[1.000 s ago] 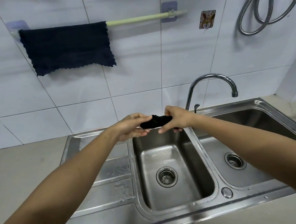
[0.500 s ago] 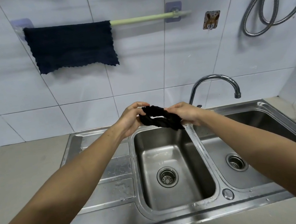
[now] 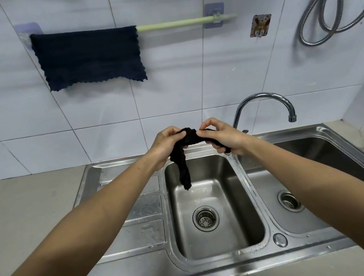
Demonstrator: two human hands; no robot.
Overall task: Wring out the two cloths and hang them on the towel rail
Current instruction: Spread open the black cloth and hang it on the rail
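Cloth [image 3: 183, 161], black and twisted, is held up over the sink's [image 3: 259, 252] left basin, just left of the tap [image 3: 262, 99]. Left hand [image 3: 165, 144] and right hand [image 3: 222, 137] both have their fingers pinched shut on it, one end dangling down. Second cloth [image 3: 89, 57] hangs on the rail [image 3: 173, 23] above the sink.

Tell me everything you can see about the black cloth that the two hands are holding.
The black cloth is small, looks like soft terry fabric, and is bunched into a rope-like strip. The left hand and the right hand pinch its upper part from either side, close together. One loose end hangs down from the left hand over the left sink basin, touching nothing below. A short end shows under the right hand. No dripping is visible.
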